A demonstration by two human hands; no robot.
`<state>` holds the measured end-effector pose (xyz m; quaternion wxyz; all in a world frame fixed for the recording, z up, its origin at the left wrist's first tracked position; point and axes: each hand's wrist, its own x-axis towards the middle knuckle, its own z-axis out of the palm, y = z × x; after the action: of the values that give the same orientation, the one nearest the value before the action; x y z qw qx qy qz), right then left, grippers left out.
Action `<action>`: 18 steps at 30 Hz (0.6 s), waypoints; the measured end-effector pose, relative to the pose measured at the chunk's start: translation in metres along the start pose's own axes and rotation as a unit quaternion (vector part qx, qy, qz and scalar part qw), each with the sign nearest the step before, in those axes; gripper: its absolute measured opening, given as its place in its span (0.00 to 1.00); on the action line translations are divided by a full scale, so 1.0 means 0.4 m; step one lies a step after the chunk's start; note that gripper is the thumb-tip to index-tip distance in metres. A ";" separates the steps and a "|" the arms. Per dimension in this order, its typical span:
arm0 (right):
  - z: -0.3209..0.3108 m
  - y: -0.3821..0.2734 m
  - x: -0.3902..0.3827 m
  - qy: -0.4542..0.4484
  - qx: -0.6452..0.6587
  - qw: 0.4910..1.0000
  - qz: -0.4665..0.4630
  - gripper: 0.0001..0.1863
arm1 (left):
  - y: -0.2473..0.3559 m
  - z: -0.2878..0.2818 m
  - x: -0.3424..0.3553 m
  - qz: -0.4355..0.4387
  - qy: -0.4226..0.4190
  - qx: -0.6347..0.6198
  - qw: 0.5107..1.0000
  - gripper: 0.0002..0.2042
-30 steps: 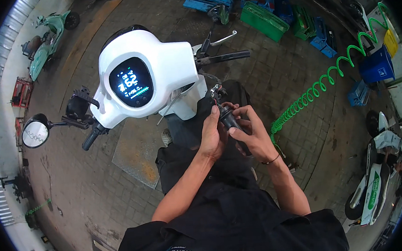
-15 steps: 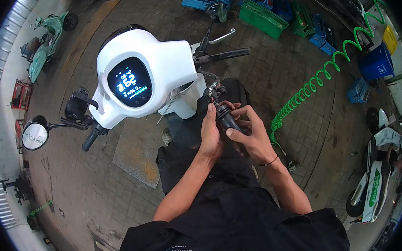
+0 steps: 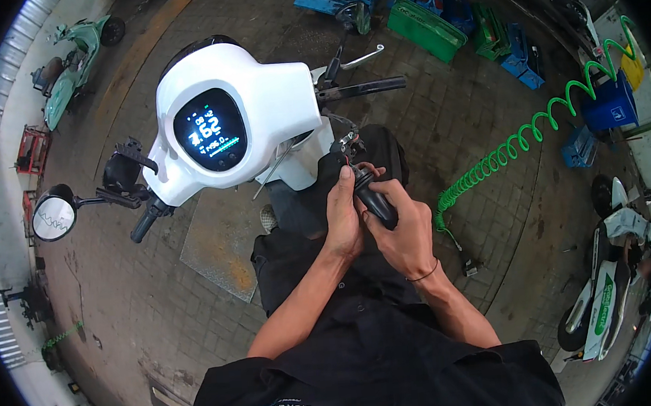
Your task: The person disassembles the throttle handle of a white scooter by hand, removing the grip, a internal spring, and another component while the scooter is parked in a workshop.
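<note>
A black throttle grip lies between my hands above my lap, tilted with its far end up toward the scooter. My left hand holds its collared far end, thumb laid along the side. My right hand is closed around the grip's near part, the fingers partly hidden behind it. Just beyond the left thumb tip sits a small switch part with thin wires, beside the white scooter's front cover. The scooter's right handlebar is a bare dark tube. Its display is lit.
A round mirror and the left handlebar grip stick out at left. A coiled green air hose crosses the right side. Green and blue toolboxes stand at the back. A white scooter is parked at right, a mint one far left.
My right hand has turned and closed further round the grip, its fingers now bent over it. The grip has shifted slightly. My left hand stays nearly in place.
</note>
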<state>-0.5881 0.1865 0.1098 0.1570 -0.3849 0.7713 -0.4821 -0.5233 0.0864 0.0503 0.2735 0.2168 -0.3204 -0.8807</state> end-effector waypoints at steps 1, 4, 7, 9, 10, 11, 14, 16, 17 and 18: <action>0.001 -0.005 0.001 0.003 -0.024 1.000 -0.008 0.19 | 0.001 0.001 0.001 0.002 0.009 -0.002 1.000 0.28; 0.009 -0.009 -0.001 0.014 -0.102 0.993 -0.064 0.20 | -0.001 -0.002 0.002 -0.005 0.008 -0.020 1.000 0.28; 0.021 -0.006 -0.001 0.037 -0.136 0.985 -0.099 0.21 | -0.003 -0.004 -0.001 0.001 0.007 -0.023 1.000 0.27; 0.032 0.001 -0.004 0.047 -0.156 0.980 -0.114 0.21 | -0.003 -0.008 -0.002 -0.003 0.016 -0.025 1.000 0.26; 0.036 0.006 -0.005 0.057 -0.176 0.974 -0.129 0.21 | -0.003 -0.010 -0.001 -0.007 0.025 -0.027 0.999 0.26; 0.039 0.011 -0.004 0.057 -0.176 0.974 -0.130 0.21 | -0.002 -0.011 0.000 -0.007 0.025 -0.028 0.999 0.26; 0.041 0.023 0.012 0.073 -0.230 0.955 -0.170 0.22 | 0.007 -0.007 0.009 -0.009 0.042 -0.027 0.999 0.26; 0.038 0.018 0.026 0.057 -0.255 0.948 -0.182 0.21 | 0.019 0.004 0.010 -0.010 0.068 -0.056 0.996 0.22; 0.039 0.018 0.026 0.056 -0.255 0.948 -0.183 0.21 | 0.022 0.005 0.009 -0.010 0.069 -0.057 0.996 0.22; 0.041 0.018 0.028 0.056 -0.256 0.947 -0.185 0.21 | 0.028 0.005 0.008 -0.012 0.072 -0.055 0.996 0.23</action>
<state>-0.5887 0.1696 0.0970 -0.0820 -0.5201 0.7916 -0.3100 -0.5231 0.0780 0.0587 0.2969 0.2676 -0.2486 -0.8823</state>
